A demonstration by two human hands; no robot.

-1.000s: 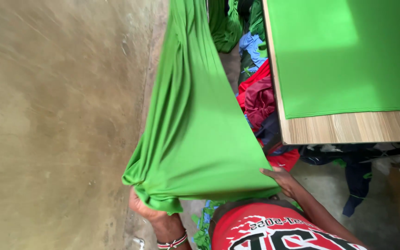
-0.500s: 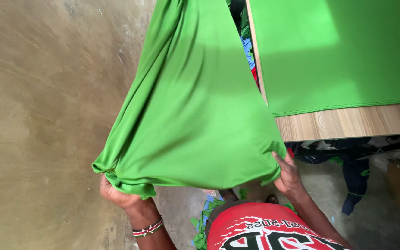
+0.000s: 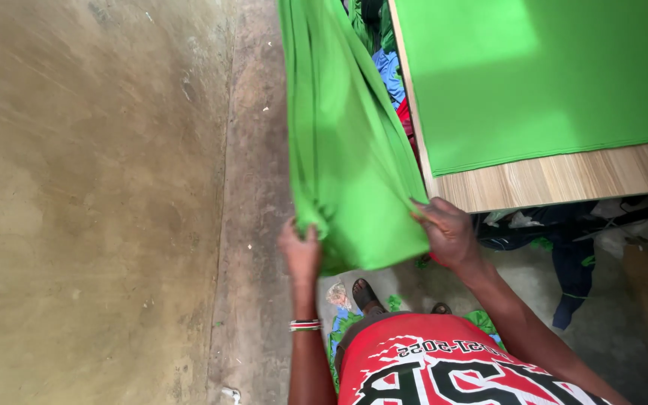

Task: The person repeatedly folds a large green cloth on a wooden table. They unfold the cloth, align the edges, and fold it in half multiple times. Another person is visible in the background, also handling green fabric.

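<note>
Pinching a green cloth (image 3: pixel 346 150) at its lower corners, left hand (image 3: pixel 301 251) and right hand (image 3: pixel 448 231) hold it beside the wooden table (image 3: pixel 564 176).

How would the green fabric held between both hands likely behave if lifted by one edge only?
Probably floppy: the green fabric sags and folds into long creases between the left hand and right hand. It seems light, since fingertip pinches hold it up. It may stretch somewhat, judging by the taut lines running to the right hand's grip.

head view, steeply downward, close over hands (image 3: pixel 373 244)
</note>
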